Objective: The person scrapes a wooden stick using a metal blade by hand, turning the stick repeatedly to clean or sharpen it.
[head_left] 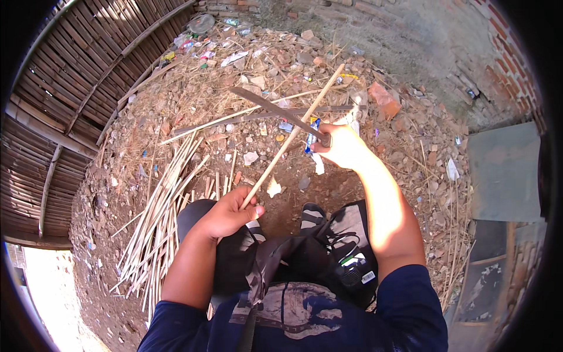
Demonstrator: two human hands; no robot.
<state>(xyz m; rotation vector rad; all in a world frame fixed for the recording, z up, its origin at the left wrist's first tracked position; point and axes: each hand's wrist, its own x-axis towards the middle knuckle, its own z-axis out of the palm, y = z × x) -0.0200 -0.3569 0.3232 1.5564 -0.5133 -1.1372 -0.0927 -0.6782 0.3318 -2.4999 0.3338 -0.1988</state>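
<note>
My left hand (230,212) is closed around the lower end of a long pale bamboo stick (274,164), which slants up and away to the right. In my right hand (340,148) is the handle of a long knife (267,105), its dark blade pointing to the far left. The blade crosses the stick about halfway along; whether they touch, I cannot tell. A heap of similar thin sticks (157,234) lies on the ground beside my left knee. Farther off, another pale stick (234,117) rests on the ground near a dark strip (258,117).
Rubble, dry straw and litter cover the ground. A slatted bamboo wall (88,76) curves along the left, and a plastered brick wall (410,41) stands at the back. A broken red brick (384,101) lies beyond my right hand. At right leans a grey-green sheet (504,170).
</note>
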